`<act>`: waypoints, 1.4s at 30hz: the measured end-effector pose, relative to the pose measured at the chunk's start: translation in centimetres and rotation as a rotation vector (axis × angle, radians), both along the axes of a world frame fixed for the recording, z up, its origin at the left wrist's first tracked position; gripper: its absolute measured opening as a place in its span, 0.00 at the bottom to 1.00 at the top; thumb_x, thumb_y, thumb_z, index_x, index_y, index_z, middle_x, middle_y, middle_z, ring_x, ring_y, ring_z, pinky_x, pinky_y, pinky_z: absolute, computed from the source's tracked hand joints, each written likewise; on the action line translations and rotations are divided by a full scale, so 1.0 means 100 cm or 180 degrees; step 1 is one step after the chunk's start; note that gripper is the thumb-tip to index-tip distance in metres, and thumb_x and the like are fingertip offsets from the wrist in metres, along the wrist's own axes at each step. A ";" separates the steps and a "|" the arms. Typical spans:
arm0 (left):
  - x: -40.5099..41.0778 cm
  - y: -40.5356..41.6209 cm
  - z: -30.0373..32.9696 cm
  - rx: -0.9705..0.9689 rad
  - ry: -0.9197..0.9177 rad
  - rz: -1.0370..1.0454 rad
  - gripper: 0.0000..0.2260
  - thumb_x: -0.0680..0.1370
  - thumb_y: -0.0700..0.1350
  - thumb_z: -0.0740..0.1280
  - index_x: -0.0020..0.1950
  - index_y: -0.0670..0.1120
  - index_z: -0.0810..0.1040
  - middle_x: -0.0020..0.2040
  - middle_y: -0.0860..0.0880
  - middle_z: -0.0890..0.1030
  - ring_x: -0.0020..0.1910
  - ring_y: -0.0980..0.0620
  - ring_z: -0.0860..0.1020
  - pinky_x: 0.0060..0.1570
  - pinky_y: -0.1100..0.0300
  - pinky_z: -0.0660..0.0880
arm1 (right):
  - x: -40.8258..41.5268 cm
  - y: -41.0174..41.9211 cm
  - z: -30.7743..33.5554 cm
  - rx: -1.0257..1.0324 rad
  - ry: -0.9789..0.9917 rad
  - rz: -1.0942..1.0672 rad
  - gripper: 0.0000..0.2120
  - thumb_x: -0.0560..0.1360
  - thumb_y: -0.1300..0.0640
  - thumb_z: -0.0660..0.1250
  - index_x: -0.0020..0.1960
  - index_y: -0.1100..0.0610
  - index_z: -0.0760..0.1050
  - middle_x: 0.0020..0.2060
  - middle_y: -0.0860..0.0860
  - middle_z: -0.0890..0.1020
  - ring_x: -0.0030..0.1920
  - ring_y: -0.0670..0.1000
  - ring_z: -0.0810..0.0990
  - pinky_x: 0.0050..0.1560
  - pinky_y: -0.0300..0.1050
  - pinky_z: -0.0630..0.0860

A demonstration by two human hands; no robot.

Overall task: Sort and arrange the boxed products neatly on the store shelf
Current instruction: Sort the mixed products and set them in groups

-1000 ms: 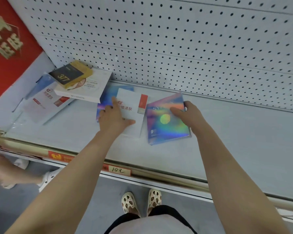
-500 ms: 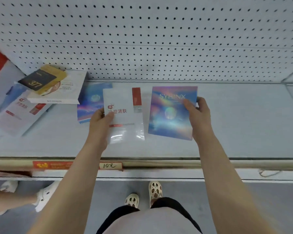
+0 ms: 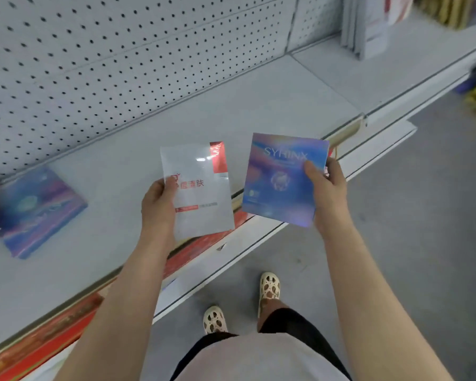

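Observation:
My left hand (image 3: 157,207) grips a flat white box with a red corner and red lettering (image 3: 201,193) by its left edge, lifted above the front of the grey shelf (image 3: 231,105). My right hand (image 3: 327,188) holds an iridescent blue-purple box marked SYRINX (image 3: 278,177) by its right edge, out over the shelf's front lip. A second iridescent box (image 3: 36,210) lies flat on the shelf at the far left, blurred.
White pegboard (image 3: 121,56) backs the shelf. Several upright white boxes (image 3: 368,26) stand on the adjoining shelf section at the upper right. A red price strip (image 3: 52,334) runs along the shelf front. Grey floor and my feet lie below.
Both boxes have been lifted off the shelf and carried to the right; the view has swung right, so the pile of boxes at the left has left the frame.

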State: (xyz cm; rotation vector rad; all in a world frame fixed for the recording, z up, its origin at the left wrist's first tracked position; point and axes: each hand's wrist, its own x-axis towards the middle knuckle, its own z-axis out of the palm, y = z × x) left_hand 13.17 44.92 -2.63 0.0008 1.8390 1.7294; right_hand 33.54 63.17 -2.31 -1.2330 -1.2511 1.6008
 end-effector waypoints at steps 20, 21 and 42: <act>0.198 0.363 0.013 0.0289 0.0431 -0.0656 0.11 0.79 0.57 0.65 0.46 0.51 0.77 0.44 0.52 0.85 0.41 0.50 0.84 0.36 0.56 0.79 | 0.229 0.312 0.031 0.0329 -0.0097 -0.0411 0.09 0.72 0.49 0.72 0.50 0.48 0.76 0.44 0.54 0.85 0.44 0.56 0.86 0.43 0.57 0.83; 0.199 0.378 0.013 0.0271 0.0499 -0.0665 0.12 0.79 0.58 0.64 0.49 0.50 0.77 0.46 0.51 0.85 0.42 0.50 0.84 0.38 0.54 0.80 | 0.231 0.329 0.032 0.0313 -0.0070 -0.0411 0.10 0.72 0.49 0.72 0.51 0.49 0.75 0.44 0.53 0.85 0.44 0.56 0.86 0.42 0.56 0.82; 0.139 0.700 0.003 0.0162 0.0872 0.0262 0.03 0.82 0.48 0.61 0.53 0.51 0.72 0.46 0.56 0.78 0.42 0.63 0.78 0.42 0.66 0.73 | 0.142 0.687 0.035 0.0250 0.0159 0.0478 0.08 0.74 0.52 0.70 0.51 0.48 0.75 0.41 0.49 0.85 0.39 0.52 0.86 0.35 0.45 0.80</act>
